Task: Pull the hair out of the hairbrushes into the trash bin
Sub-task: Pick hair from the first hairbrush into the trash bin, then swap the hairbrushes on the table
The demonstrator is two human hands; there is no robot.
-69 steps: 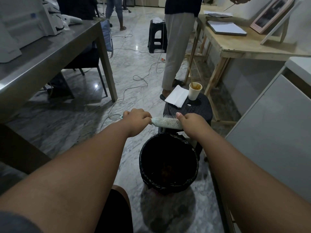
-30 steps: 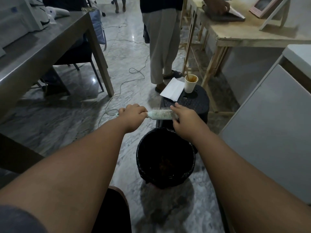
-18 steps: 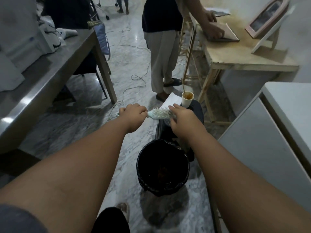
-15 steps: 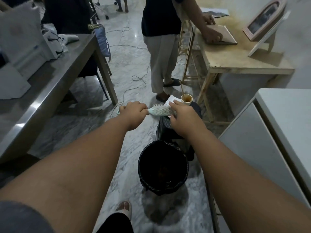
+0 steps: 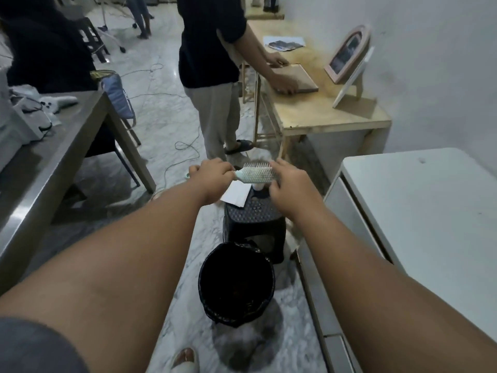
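Left hand (image 5: pixel 212 179) gripped the brush (image 5: pixel 255 175) handle, fingers curled round it. Brush was held level in the air, bristles up, above the stool (image 5: pixel 254 214) and beyond the bin (image 5: pixel 236 285). Right hand (image 5: pixel 289 187) was at the brush's far end, fingers curled against the bristles; whether they pinched hair, cannot tell. Bin stood on the floor in front of the stool, black liner in it

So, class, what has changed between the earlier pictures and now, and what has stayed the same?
The hairbrush has moved forward, from above the trash bin to above the stool. The left hand still grips the handle; the right hand still holds the bristled end.
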